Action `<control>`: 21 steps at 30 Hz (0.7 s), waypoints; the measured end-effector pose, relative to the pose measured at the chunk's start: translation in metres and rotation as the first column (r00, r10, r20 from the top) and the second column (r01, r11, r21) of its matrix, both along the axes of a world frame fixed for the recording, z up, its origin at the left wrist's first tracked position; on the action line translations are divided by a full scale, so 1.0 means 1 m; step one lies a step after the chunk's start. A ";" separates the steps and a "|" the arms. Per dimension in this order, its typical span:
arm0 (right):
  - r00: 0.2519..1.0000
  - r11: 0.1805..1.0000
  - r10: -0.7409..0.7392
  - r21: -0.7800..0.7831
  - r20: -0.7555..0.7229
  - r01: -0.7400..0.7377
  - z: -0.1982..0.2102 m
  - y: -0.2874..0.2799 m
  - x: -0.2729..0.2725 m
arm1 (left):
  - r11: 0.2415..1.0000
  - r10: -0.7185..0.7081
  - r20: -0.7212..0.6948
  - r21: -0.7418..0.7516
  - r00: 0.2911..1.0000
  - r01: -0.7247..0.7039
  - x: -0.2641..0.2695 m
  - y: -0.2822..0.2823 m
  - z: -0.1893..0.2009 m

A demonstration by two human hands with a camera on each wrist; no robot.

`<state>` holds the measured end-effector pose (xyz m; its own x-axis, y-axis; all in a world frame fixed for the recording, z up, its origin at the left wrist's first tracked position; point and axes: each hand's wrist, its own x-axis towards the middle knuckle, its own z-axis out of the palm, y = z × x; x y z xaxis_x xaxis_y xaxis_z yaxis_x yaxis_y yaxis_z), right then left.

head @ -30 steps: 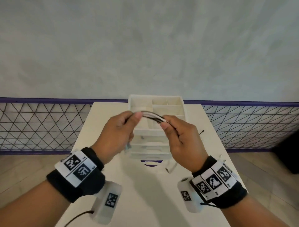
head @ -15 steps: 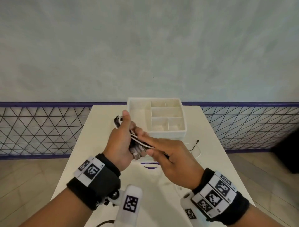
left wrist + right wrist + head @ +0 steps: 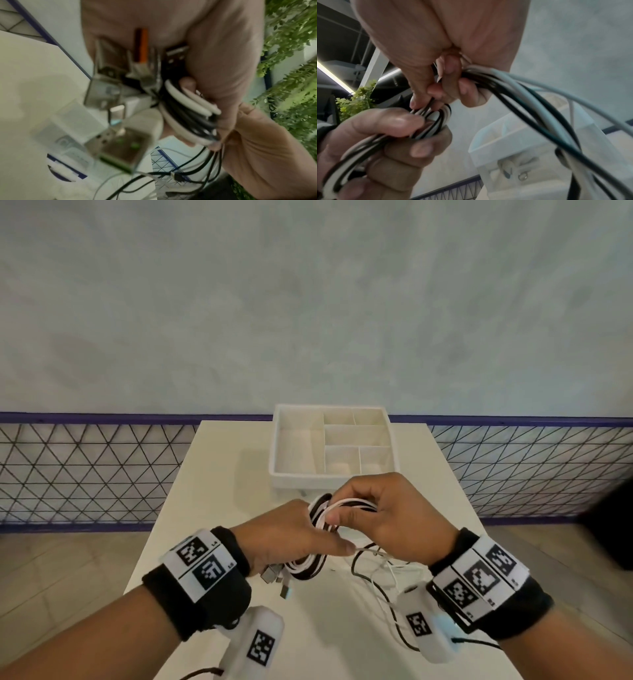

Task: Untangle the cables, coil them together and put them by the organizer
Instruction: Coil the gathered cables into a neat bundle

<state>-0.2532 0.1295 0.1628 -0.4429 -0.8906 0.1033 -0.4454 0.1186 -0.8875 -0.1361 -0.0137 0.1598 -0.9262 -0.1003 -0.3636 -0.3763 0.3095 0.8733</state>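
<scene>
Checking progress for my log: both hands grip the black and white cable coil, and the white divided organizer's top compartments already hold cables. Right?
Not quite. The white divided organizer's top compartments look empty in the head view. Both the left hand and right hand do grip the black and white cable coil.

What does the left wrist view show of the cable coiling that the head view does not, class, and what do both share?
Only the left wrist view shows the metal USB plugs close up, bunched under the palm, and green foliage behind. Only the head view shows the white organizer with its compartments, the table and both wristbands. Both show the left hand gripping the black and white cable coil, with loose strands trailing below.
</scene>
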 end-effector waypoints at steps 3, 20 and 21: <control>0.995 0.998 -0.020 -0.061 0.102 0.026 -0.003 0.001 0.004 | 1.000 0.020 0.027 -0.024 0.999 -0.020 0.000 0.001 -0.001; 0.959 0.927 -0.235 -0.259 0.156 0.269 -0.016 -0.004 0.004 | 0.734 0.488 -0.044 0.560 0.872 -0.383 -0.003 -0.005 0.003; 0.959 0.912 -0.260 -0.295 0.115 0.283 -0.016 -0.008 0.010 | 0.754 0.494 -0.087 0.538 0.865 -0.376 -0.006 -0.001 0.004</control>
<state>-0.2435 0.1215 0.1469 -0.6798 -0.6646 0.3100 -0.3683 -0.0561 -0.9280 -0.1417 -0.0144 0.1636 -0.8843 -0.3753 -0.2778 -0.1524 -0.3305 0.9314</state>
